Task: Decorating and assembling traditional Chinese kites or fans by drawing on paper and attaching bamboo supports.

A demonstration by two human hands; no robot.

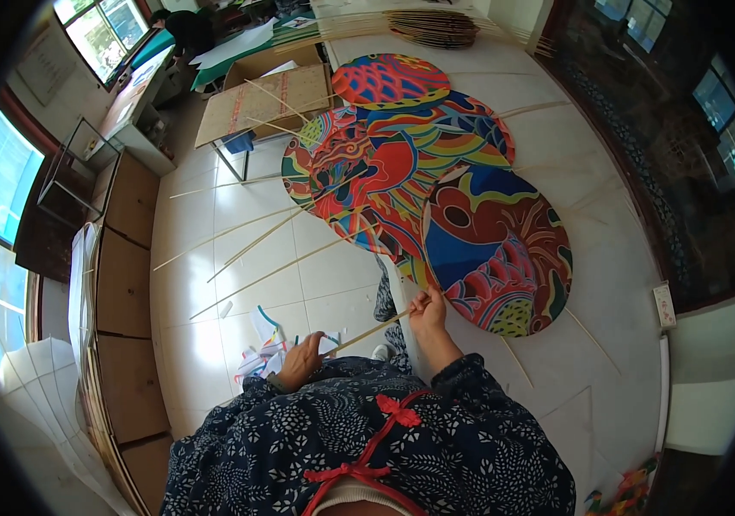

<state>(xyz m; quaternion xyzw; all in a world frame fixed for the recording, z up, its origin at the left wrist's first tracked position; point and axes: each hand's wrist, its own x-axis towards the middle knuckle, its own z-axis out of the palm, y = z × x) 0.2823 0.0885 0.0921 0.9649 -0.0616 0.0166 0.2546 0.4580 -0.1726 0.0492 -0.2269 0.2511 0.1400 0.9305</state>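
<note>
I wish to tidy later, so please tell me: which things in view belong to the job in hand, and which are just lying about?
Job in hand:
- thin bamboo strip, held in left hand and right hand
- painted discs

Apparently lying about:
- paper scraps on the floor
- white ribbed form, far left

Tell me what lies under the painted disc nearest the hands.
Two thin sticks jut from beneath the painted disc, over the white table. Anything farther under is covered and can't be seen.

Navy white-patterned top (462,447), red knots (399,411)
</note>
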